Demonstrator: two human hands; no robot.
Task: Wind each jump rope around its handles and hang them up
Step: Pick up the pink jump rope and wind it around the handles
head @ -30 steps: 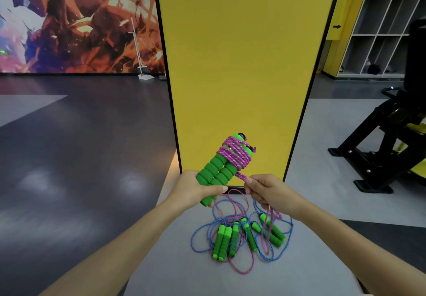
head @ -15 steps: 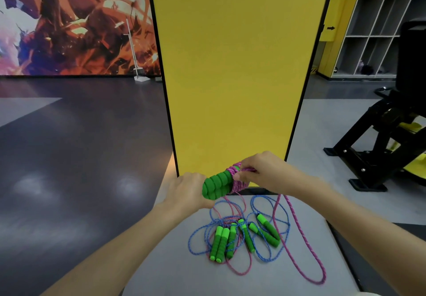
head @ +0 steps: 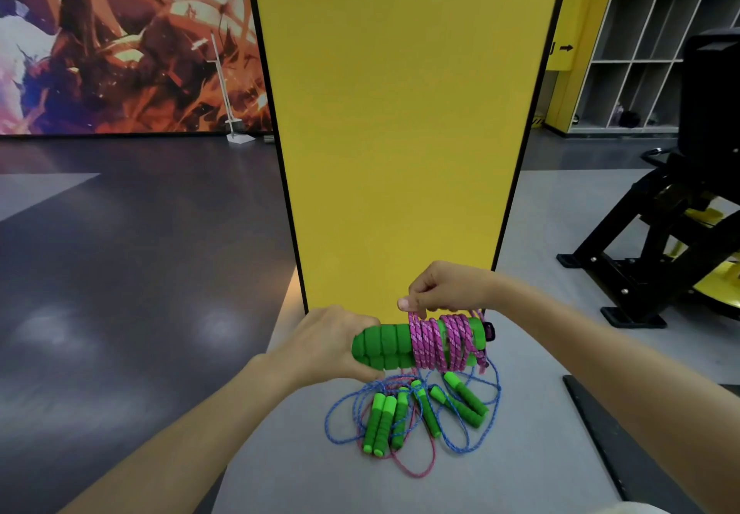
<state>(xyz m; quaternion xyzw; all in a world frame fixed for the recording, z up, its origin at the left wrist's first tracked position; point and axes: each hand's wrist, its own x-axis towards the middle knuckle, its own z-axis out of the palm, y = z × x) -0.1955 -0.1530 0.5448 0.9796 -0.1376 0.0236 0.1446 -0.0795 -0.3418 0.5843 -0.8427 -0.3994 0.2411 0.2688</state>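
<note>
The left hand point(head: 332, 347) is curled tight round one end of two green handles point(head: 382, 347). The handles lie side by side, point sideways and are held up above the floor. The right hand point(head: 446, 289) is just above them, close to the left hand but not touching it. Its thumb and fingers pinch a strand of the pink rope point(head: 440, 343) at the top of the coil. The pink rope goes round and round the other half of the handles in many loops. A short bit hangs down at the far end. Below the hands, on the grey floor point(head: 520, 453), lies a pile of more jump ropes point(head: 380, 421), with green handles and blue and pink cords all tangled together. A tall yellow board point(head: 400, 113) stands right behind the hands. A black gym machine point(head: 656, 257) stands off to the right.
</note>
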